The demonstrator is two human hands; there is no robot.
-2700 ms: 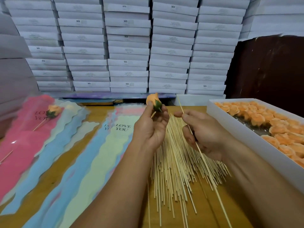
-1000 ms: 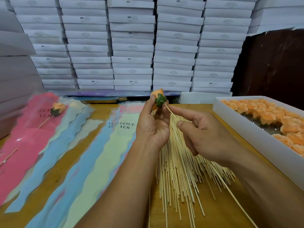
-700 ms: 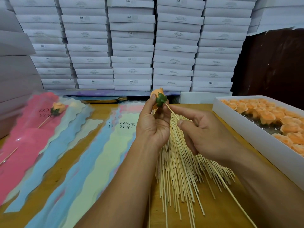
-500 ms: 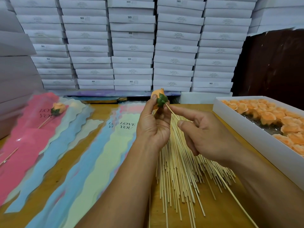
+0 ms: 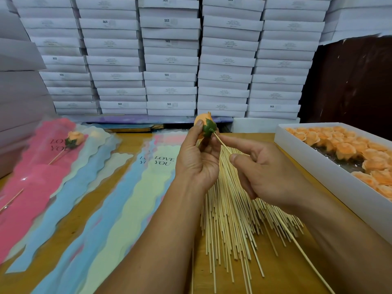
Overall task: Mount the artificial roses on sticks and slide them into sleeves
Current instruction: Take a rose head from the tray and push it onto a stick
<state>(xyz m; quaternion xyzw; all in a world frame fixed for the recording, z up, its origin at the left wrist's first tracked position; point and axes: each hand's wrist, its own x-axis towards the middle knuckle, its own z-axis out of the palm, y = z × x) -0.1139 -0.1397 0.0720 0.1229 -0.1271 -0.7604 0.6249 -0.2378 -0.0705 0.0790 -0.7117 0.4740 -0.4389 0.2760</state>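
The left hand (image 5: 198, 164) holds an orange rose (image 5: 204, 122) raised above the table, thumb and fingers curled around the bloom, its green base turned toward the other hand. The right hand (image 5: 267, 175) pinches a thin wooden stick (image 5: 222, 143) between thumb and forefinger, just short of the tip, which meets the centre of the green base; the rest of the stick runs back under the palm and out past the wrist. To do this step well, it seems best to keep the stick in line with the rose's axis and push straight, with the pinch close to the tip so the slender wood does not bow or snap, while the left fingers brace the base rather than crush the petals. The rose is a tight peach-orange bud with a small dark green calyx, soft-looking and probably easy to dent. Beneath both hands lies a fanned pile of loose sticks (image 5: 229, 219). To the right of the right hand sits a white tray (image 5: 331, 179) of more roses. Left of the left hand, pastel sleeves (image 5: 135, 198) printed "LOVE YOU" overlap, and farther left a finished rose (image 5: 75, 138) already lies in a pink sleeve (image 5: 27, 183).
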